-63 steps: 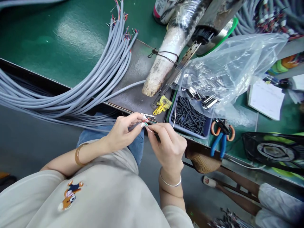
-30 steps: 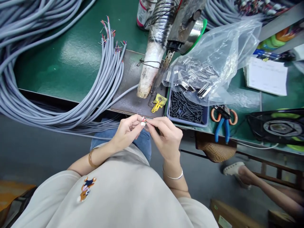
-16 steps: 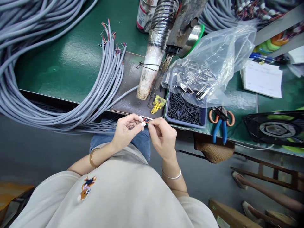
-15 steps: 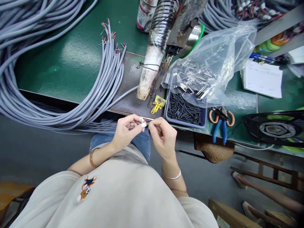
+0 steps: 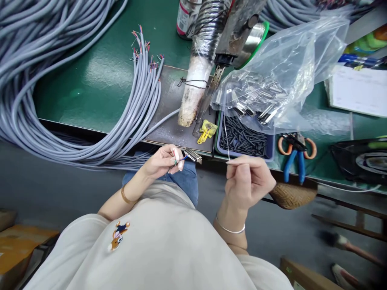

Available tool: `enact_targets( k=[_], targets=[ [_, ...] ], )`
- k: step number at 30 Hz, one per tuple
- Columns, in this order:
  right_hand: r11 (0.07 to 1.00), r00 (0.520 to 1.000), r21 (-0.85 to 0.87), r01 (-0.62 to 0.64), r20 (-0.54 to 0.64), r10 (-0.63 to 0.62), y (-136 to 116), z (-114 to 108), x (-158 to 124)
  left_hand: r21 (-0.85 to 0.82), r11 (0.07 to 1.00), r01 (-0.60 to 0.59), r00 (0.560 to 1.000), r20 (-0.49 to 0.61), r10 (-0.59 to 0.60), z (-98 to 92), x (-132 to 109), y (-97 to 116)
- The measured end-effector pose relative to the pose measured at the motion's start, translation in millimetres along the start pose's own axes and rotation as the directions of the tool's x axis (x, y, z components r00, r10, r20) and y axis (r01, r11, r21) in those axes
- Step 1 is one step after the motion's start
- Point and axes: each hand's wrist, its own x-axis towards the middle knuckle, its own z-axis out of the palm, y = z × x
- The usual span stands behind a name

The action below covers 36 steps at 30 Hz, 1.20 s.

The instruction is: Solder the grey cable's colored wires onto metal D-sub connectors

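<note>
While facing the surface (image 5: pixel 78 108) and, at ten o'clock, gray cables (image 5: pixel 142 86), pinching with closed right hand (image 5: pixel 248 181) and left hand (image 5: pixel 165 161); at the latter's three o'clock, the connector (image 5: pixel 192 155); in left, coloured wires (image 5: pixel 184 158); in right, white strand (image 5: pixel 226 137). Could loosen wires by tugging sharply.

My left hand (image 5: pixel 163 162) pinches, loosely curled; well apart from it, my right hand (image 5: pixel 248 181) pinches, tightly curled.
</note>
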Motion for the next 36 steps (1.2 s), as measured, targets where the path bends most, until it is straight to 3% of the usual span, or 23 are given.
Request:
enact_targets(
  k=[5,9,11,13,17,21,26,30,33,36],
  targets=[
    [0.923,0.958,-0.256,0.288,0.076,-0.278,3.0,-1.5,-3.9,0.07,0.995,0.066,0.998,0.005,-0.066,-3.0,-3.8,-0.5],
    [0.855,0.884,-0.231,0.464,0.057,-0.464,-3.6,-4.3,-10.8,0.094,0.993,0.065,0.998,0.009,-0.066,0.6,-6.1,3.2],
    [0.88,0.905,-0.208,0.426,0.084,-0.418,-12.3,-3.9,-14.3,0.103,0.994,0.024,1.0,0.015,-0.026,4.3,-7.1,5.4],
    [0.91,0.942,-0.258,0.325,0.175,-0.286,-20.2,-1.1,-15.9,0.123,0.992,-0.022,1.0,0.007,0.021,8.2,-8.2,6.5],
    [0.918,0.948,-0.318,0.237,0.283,-0.147,-23.0,9.9,-14.6,0.212,0.976,-0.056,0.992,-0.098,0.078,14.9,-9.4,4.3],
    [0.933,0.957,-0.324,0.158,0.284,-0.063,-14.7,20.8,-14.2,0.301,0.951,-0.064,0.974,-0.188,0.125,22.8,-8.3,2.0],
    [0.944,0.98,-0.328,0.025,0.193,0.041,-5.9,29.0,-17.9,0.416,0.903,-0.108,0.932,-0.273,0.238,34.3,-6.9,-1.6],
    [0.943,0.989,-0.331,0.038,0.149,0.013,0.0,32.4,-20.1,0.641,0.746,-0.183,0.842,-0.29,0.455,35.7,-9.2,-11.8],
    [0.956,0.99,-0.294,-0.007,0.135,0.049,2.8,33.1,-19.3,0.84,0.483,-0.248,0.768,-0.133,0.626,32.3,-11.3,-17.8],
    [0.957,0.985,-0.278,-0.082,0.126,0.121,3.3,32.9,-17.7,0.918,0.27,-0.291,0.728,0.029,0.685,28.9,-11.7,-19.3]
  ],
)
